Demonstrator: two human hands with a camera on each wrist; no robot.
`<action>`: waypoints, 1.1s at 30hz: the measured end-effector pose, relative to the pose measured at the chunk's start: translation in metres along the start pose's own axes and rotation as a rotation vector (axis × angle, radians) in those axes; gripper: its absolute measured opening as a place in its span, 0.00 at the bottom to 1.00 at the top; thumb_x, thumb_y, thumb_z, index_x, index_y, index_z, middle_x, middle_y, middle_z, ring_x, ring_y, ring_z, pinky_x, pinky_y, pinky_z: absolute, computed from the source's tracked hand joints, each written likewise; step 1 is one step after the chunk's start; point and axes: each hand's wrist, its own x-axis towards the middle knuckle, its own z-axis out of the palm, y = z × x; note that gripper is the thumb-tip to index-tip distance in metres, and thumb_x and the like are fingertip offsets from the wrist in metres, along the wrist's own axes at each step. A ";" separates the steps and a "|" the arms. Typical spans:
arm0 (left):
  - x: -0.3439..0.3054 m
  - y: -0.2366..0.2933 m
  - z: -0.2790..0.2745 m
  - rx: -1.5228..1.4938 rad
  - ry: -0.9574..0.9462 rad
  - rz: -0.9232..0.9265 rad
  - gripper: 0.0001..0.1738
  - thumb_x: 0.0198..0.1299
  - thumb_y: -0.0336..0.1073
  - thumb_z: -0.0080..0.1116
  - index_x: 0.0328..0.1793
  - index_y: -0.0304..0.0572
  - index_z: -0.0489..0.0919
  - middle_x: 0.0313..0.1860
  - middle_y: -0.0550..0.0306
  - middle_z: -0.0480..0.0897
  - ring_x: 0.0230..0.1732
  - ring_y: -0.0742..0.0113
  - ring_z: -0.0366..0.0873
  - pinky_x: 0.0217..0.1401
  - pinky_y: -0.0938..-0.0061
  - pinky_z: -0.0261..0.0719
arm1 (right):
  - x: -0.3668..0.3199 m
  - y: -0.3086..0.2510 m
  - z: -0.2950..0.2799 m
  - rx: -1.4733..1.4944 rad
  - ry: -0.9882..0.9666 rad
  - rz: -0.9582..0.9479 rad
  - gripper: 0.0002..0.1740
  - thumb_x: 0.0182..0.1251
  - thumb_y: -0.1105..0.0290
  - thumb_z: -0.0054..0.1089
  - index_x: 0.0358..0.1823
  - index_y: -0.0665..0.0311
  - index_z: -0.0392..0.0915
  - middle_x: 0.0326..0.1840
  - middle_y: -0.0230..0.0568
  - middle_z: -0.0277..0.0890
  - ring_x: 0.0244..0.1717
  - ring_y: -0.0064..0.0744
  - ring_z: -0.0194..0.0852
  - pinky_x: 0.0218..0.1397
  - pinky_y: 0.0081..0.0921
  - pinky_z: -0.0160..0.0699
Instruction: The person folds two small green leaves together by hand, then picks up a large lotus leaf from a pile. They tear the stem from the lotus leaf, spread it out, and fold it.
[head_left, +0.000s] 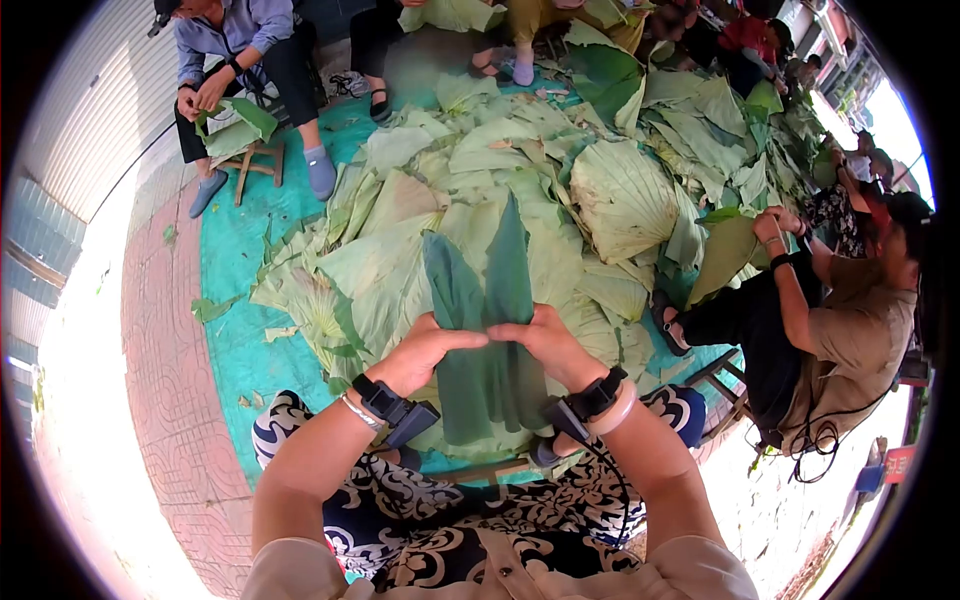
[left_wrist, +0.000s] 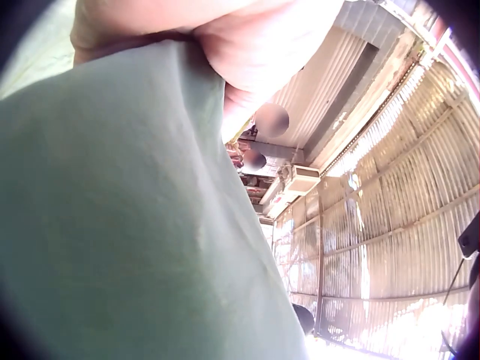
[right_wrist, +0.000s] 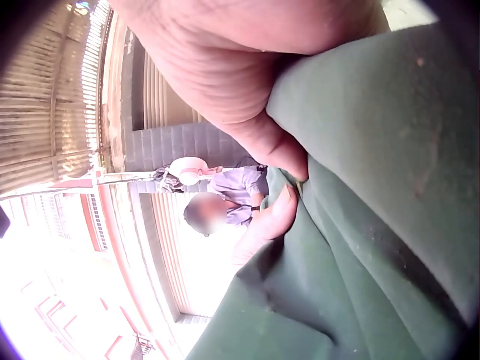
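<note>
Leaf (head_left: 466, 395), dk green, folded, sits btwn both hands, in front of the wearer. L hand (head_left: 425, 350) pinches it on the left side, thumb laid over the near face; R hand (head_left: 548, 348) pinches it on the right, thumb likewise, thumb tips meeting approx mid-leaf. Other fingers mostly hidden behind it, can't tell how they lie. Two pointed flaps stick up beyond the hands; rest hangs below the thumbs, btwn the wrists, creased by the R pinch. Wrist cams (head_left: 383, 400) strapped on both sides. Pale leaf pile (head_left: 395, 250) spreads just beyond, on teal tarp (head_left: 225, 350). Far left, seated person in grey-blue shirt (head_left: 228, 38) w/ green piece (head_left: 250, 118) in hands; right, person in tan top (head_left: 860, 335) holds another.
</note>
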 end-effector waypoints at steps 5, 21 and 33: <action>-0.001 0.000 -0.002 0.025 -0.002 0.018 0.19 0.59 0.27 0.68 0.58 0.35 0.82 0.52 0.57 0.86 0.51 0.70 0.83 0.57 0.72 0.79 | -0.004 -0.007 0.004 -0.013 -0.005 0.016 0.21 0.58 0.71 0.72 0.51 0.74 0.82 0.45 0.42 0.85 0.43 0.32 0.82 0.51 0.32 0.81; -0.005 0.009 0.001 -0.031 0.021 0.098 0.16 0.60 0.25 0.65 0.55 0.35 0.83 0.49 0.58 0.86 0.49 0.70 0.83 0.55 0.72 0.80 | -0.003 -0.008 0.003 0.219 -0.137 0.029 0.25 0.64 0.67 0.71 0.59 0.72 0.78 0.54 0.40 0.83 0.52 0.30 0.81 0.58 0.30 0.78; -0.015 0.027 -0.001 -0.023 0.067 0.226 0.15 0.59 0.26 0.67 0.53 0.34 0.82 0.46 0.59 0.86 0.46 0.71 0.84 0.53 0.72 0.81 | 0.000 0.006 -0.003 0.159 -0.254 0.186 0.39 0.62 0.54 0.75 0.68 0.72 0.71 0.64 0.42 0.77 0.65 0.32 0.72 0.69 0.31 0.68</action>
